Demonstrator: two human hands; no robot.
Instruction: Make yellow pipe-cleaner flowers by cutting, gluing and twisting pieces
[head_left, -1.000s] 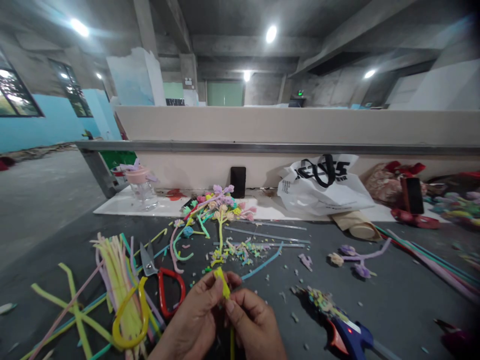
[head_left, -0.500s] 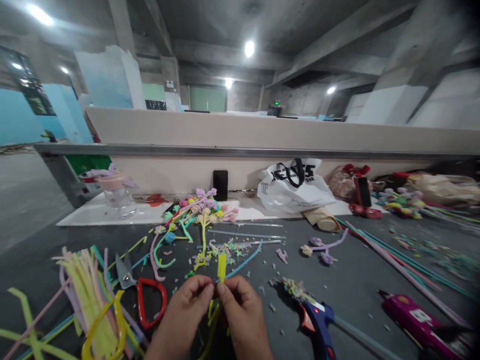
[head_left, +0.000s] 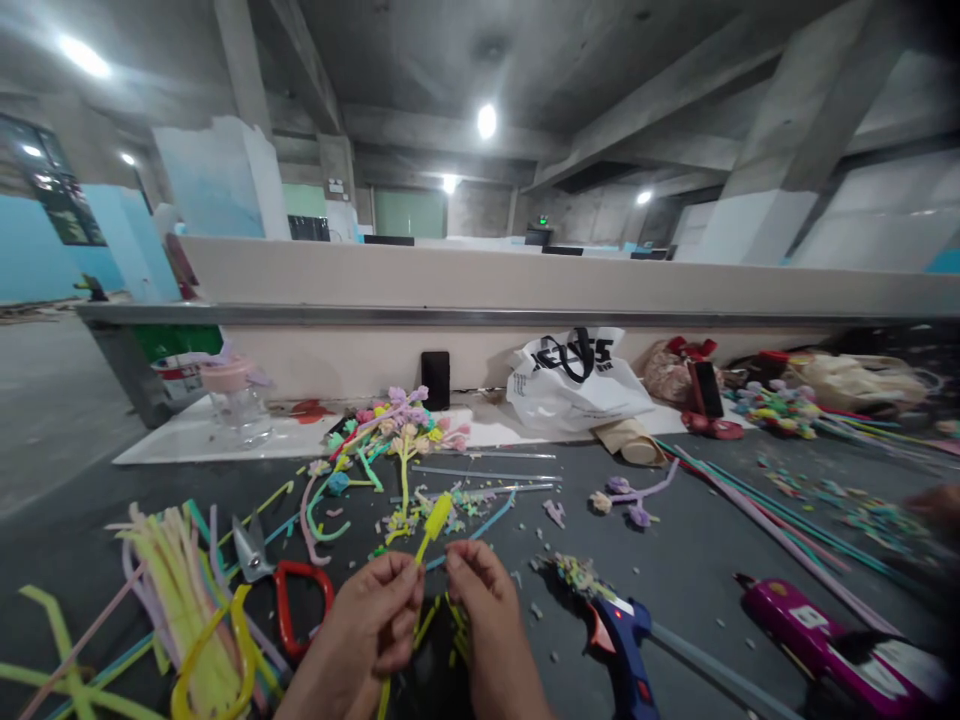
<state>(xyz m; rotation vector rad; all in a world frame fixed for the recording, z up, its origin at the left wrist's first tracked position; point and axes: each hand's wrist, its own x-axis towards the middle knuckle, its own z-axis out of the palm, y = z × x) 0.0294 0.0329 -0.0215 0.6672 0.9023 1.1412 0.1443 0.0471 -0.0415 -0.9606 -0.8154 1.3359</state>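
Observation:
My left hand (head_left: 382, 605) pinches a yellow fuzzy pipe cleaner (head_left: 433, 525) between thumb and forefinger. Its folded, thicker top leans up to the right above my fingers, and a thin stem runs below the hand. My right hand (head_left: 484, 605) is a little to the right, fingers curled and thumb near the forefinger, apart from the yellow piece; whatever its fingertips hold, if anything, is hidden. Short yellow pieces (head_left: 457, 635) lie on the dark table between my hands. Just beyond is a blue pipe cleaner (head_left: 491, 518), near pipe-cleaner flowers (head_left: 405, 425).
Left are red-and-yellow-handled scissors (head_left: 289, 605) and a pipe-cleaner bundle (head_left: 176, 590). To the right lie a blue glue gun (head_left: 626, 640), a purple hot tool (head_left: 810, 620) and a flower sprig (head_left: 634, 495). Another person's hand (head_left: 936, 505) shows at the right edge. A white bag (head_left: 570, 385) stands behind.
My right hand has come away from the yellow pipe cleaner, which both hands were pinching. The piece now tilts right in my left hand. Another person's hand has appeared at the right edge.

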